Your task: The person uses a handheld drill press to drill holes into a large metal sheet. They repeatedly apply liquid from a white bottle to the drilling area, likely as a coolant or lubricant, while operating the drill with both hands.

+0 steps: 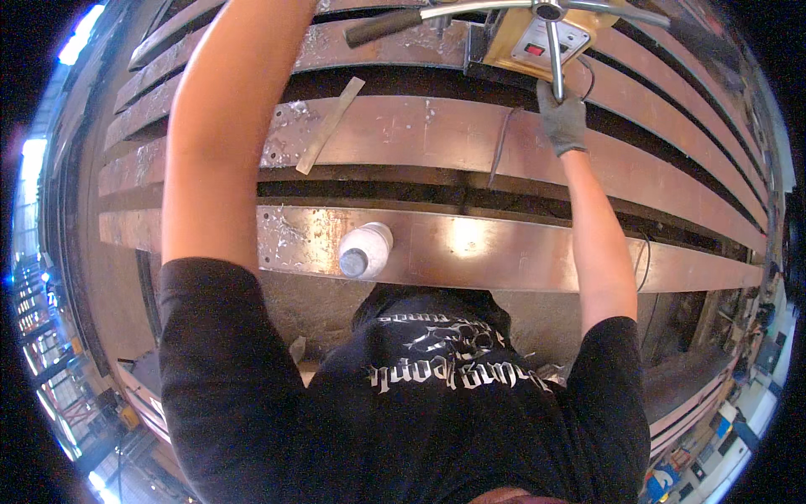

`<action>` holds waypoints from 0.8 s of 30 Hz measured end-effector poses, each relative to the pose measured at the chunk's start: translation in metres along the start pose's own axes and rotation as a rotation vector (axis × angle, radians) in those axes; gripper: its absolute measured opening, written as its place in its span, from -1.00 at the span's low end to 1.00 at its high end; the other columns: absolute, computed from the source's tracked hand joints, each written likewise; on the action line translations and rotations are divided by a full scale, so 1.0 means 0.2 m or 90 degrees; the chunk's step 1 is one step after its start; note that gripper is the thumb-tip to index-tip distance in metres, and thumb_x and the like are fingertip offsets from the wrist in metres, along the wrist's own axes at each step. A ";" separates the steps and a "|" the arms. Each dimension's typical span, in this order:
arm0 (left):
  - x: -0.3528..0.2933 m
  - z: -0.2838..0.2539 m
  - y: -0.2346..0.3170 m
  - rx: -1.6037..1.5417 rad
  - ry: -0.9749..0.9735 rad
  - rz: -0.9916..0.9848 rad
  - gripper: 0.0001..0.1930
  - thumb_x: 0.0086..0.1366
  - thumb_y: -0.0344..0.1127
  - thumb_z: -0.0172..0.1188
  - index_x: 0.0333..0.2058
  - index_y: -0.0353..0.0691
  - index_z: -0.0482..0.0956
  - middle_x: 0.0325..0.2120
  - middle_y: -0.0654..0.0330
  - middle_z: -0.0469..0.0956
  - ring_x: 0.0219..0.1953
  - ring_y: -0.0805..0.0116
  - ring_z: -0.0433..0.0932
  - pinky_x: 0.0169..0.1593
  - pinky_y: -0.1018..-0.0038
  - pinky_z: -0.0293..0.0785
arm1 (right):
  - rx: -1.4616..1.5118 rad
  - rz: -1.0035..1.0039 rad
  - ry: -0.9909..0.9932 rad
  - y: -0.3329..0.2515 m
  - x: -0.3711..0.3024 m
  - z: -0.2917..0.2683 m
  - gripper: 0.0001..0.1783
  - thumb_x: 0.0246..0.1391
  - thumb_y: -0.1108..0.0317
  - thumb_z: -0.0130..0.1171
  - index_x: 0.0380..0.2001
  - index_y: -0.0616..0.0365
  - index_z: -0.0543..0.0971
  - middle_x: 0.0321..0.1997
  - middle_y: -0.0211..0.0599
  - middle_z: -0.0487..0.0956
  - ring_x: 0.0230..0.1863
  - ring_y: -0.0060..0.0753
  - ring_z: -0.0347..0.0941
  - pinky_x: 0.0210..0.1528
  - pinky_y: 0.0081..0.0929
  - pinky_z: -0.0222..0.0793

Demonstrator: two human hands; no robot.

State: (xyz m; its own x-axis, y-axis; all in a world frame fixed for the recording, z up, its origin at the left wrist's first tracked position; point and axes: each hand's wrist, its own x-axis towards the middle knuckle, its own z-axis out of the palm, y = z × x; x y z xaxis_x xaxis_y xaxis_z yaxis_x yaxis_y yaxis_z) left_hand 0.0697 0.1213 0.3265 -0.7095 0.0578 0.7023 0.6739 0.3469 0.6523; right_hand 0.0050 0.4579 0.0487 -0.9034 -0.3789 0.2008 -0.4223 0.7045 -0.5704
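Note:
My right hand [564,123], in a grey work glove, is closed round the lower end of a metal spoke [555,63] of a three-armed feed handle. The handle sits on a yellow machine [505,38] that looks like a magnetic drill, with a red switch on its panel. Another spoke, with a black grip [382,28], points to the left. My left arm [220,126] stretches up past the top edge of the picture, so my left hand is out of sight. The drill rests across long copper-coloured steel beams [403,130].
A white plastic bottle [368,249] with a grey cap stands on the nearest beam. A flat metal strip [330,126] lies on the beam beyond. Dark gaps run between the beams. A thin cable [501,147] hangs across one beam, and metal shavings [281,231] lie at the left ends.

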 end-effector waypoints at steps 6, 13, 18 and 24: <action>-0.03 0.12 0.26 0.149 0.074 -0.141 -0.47 0.30 -0.28 0.39 0.19 -0.32 0.50 0.00 0.10 0.65 -0.01 0.36 0.62 0.02 0.42 0.60 | -0.137 -0.190 0.015 0.26 0.33 -0.48 -0.47 0.30 -0.09 0.16 -0.03 0.19 0.66 -0.18 0.25 0.67 -0.07 0.20 0.66 -0.06 -0.03 0.54; -0.03 0.06 0.09 0.179 0.081 -0.117 -0.48 0.33 -0.28 0.39 0.20 -0.33 0.50 0.04 0.12 0.64 0.04 0.35 0.60 0.11 0.43 0.55 | -0.423 -0.237 0.013 0.06 0.36 -0.83 -0.53 0.28 -0.14 0.14 -0.10 0.03 0.62 -0.25 0.02 0.70 -0.17 0.24 0.64 -0.18 0.07 0.54; -0.05 -0.06 0.01 0.058 -0.006 -0.083 -0.48 0.36 -0.27 0.37 0.22 -0.33 0.48 0.06 0.15 0.62 0.06 0.39 0.58 0.14 0.42 0.53 | -0.452 -0.275 0.040 -0.02 0.26 -0.85 -0.50 0.29 -0.20 0.10 -0.10 0.02 0.61 -0.25 0.01 0.70 -0.20 0.22 0.65 -0.21 0.09 0.55; -0.06 -0.01 0.11 0.130 0.018 -0.162 -0.46 0.37 -0.25 0.34 0.25 -0.32 0.45 0.06 0.17 0.62 0.06 0.39 0.57 0.14 0.43 0.53 | -0.418 -0.314 0.015 -0.18 0.21 -1.14 -0.48 0.24 -0.20 0.22 -0.07 0.02 0.64 -0.20 -0.08 0.72 -0.16 0.06 0.68 -0.14 -0.14 0.57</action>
State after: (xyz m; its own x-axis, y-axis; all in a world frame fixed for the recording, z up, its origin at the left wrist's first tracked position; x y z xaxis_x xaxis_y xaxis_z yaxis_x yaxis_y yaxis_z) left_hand 0.0930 0.1256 0.3328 -0.8419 -0.0789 0.5338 0.4193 0.5272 0.7391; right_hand -0.0354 0.5535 0.2586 -0.6001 -0.7296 0.3279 -0.7228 0.6702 0.1684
